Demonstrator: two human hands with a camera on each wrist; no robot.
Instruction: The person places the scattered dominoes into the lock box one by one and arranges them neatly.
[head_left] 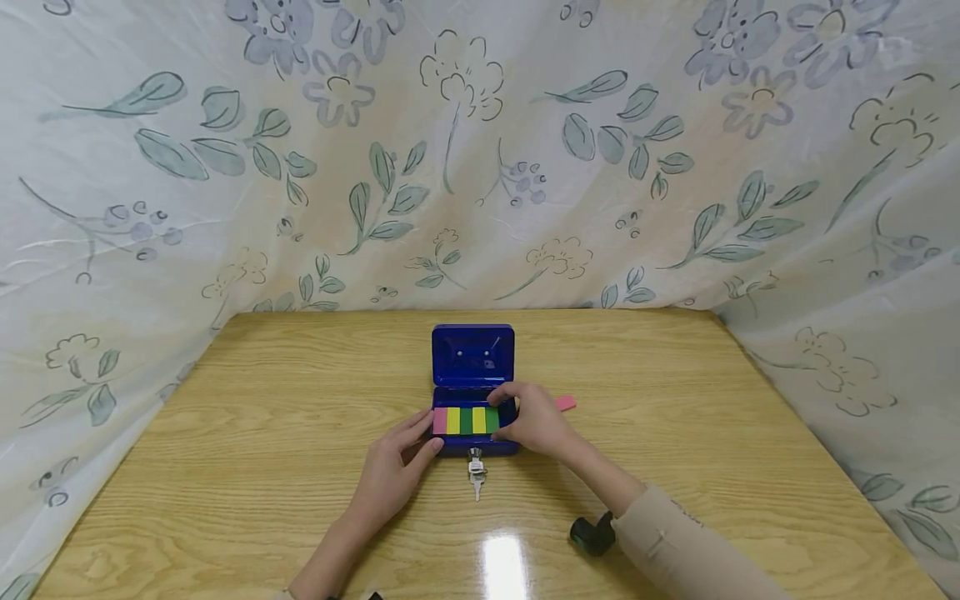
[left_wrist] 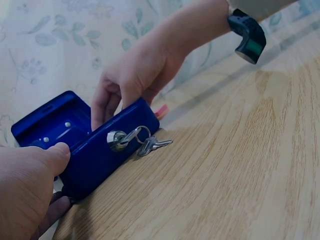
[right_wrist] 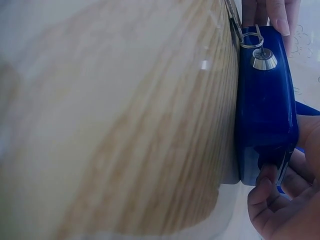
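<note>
A blue metal cash box (head_left: 459,447) lies on the table with its lid (head_left: 472,354) raised at the back. A ring of keys (left_wrist: 150,145) hangs from the lock on its front. Inside is a row of flat coloured blocks: pink (head_left: 440,421), yellow (head_left: 453,421), green, yellow and green. My left hand (head_left: 390,475) grips the box's left end, thumb at the front corner. My right hand (head_left: 536,419) reaches over the right end, thumb and fingers pinching the rightmost green block (head_left: 492,419). In the right wrist view that block is hidden behind the box wall.
A pink piece (head_left: 566,402) lies on the wooden table (head_left: 300,375) just right of the box. A black device (head_left: 592,535) sits at the right wrist. Floral cloth (head_left: 480,167) hangs behind the table and along its sides.
</note>
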